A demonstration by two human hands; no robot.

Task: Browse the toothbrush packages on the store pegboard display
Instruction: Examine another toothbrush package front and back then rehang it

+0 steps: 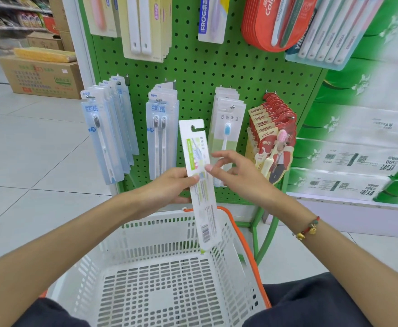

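Browsing under way: one pack [199, 182] is off its peg and held upright at frame centre, back side with barcode facing the camera, its lower end over the basket [132, 234].

Left hand [169, 185] grips the pack's left edge, thumb on the face and fingers curled behind. Right hand [235, 171] has its thumb tip touching the pack's right edge; the other fingers are spread loosely and hold nothing.

Judgement: this pack is mid-inspection; the hanging rows look untaken.

Left to right on the green pegboard [198, 72], mid frame: blue single packs [108, 138], twin packs [161, 135], a blue-bristle pack [227, 128], red canban cards [272, 138].

Room: pale tiled floor [28, 142] and cartons [40, 76] at upper left; stacked tissue packs [358, 138] at right.
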